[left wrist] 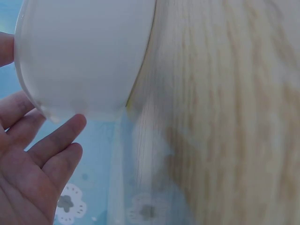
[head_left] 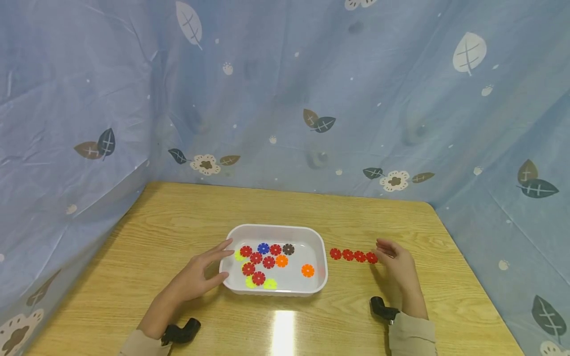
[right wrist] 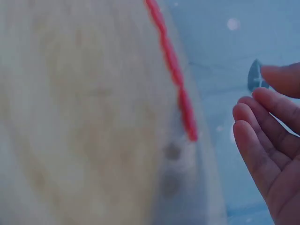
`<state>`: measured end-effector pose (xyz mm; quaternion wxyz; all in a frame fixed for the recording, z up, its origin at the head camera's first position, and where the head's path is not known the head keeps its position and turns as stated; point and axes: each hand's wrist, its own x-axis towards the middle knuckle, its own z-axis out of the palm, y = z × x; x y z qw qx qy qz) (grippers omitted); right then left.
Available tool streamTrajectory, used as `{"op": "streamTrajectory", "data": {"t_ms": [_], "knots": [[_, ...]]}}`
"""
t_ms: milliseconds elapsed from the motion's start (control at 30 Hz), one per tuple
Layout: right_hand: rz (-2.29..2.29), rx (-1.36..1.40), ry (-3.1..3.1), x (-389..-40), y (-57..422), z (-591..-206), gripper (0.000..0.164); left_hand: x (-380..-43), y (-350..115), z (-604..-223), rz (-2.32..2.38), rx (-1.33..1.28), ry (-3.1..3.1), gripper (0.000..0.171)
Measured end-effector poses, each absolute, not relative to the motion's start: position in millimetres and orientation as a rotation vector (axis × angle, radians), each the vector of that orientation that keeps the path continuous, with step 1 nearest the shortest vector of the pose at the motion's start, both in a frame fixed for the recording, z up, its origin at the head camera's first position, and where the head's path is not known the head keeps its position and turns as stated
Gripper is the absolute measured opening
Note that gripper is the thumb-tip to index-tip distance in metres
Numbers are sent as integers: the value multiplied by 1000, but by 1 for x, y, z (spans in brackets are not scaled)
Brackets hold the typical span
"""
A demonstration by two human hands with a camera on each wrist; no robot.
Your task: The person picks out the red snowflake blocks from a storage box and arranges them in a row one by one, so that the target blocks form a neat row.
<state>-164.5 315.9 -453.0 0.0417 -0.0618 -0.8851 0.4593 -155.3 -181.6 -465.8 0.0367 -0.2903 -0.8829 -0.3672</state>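
Tray (head_left: 276,291) and red disc row (head_left: 348,255) on wood table (head_left: 200,205)

Surface: the table was pale, grained wood, with a bright streak of glare (head_left: 283,331) at the near side. Blue cloth (head_left: 267,89) printed with leaves and flowers rose behind the far edge and along both sides.

Edges: wood ran from the tray back to the far edge, and from the right hand (head_left: 401,267) out to the right edge. A narrow gap separated the tray's right rim from the row.

Grip: the left hand (head_left: 196,279) was spread wide, thumb and fingertips at the tray's left end. The right hand held nothing; its thumb stood near its fingers, just beyond the row's right end.

Appearance: 4 notched red discs lay edge to edge, nearly straight, right of the tray. Loose discs (head_left: 268,262) inside the white, round-cornered tray were red, yellow, orange, blue and dark brown, some overlapping.
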Motion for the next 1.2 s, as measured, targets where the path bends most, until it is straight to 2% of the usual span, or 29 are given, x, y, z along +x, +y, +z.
{"op": "streamTrajectory", "data": {"t_ms": [400, 867, 1200], "knots": [[1731, 157, -2525, -163, 271, -430, 47, -153, -182, -466, -1138, -885, -2712, 48], [2021, 618, -2438, -163, 166, -419, 41, -157, -184, -461, -1117, -910, -2700, 48], [2005, 785, -2598, -168, 110, -426, 38, -155, -182, -467, -1132, -904, -2683, 46]]}}
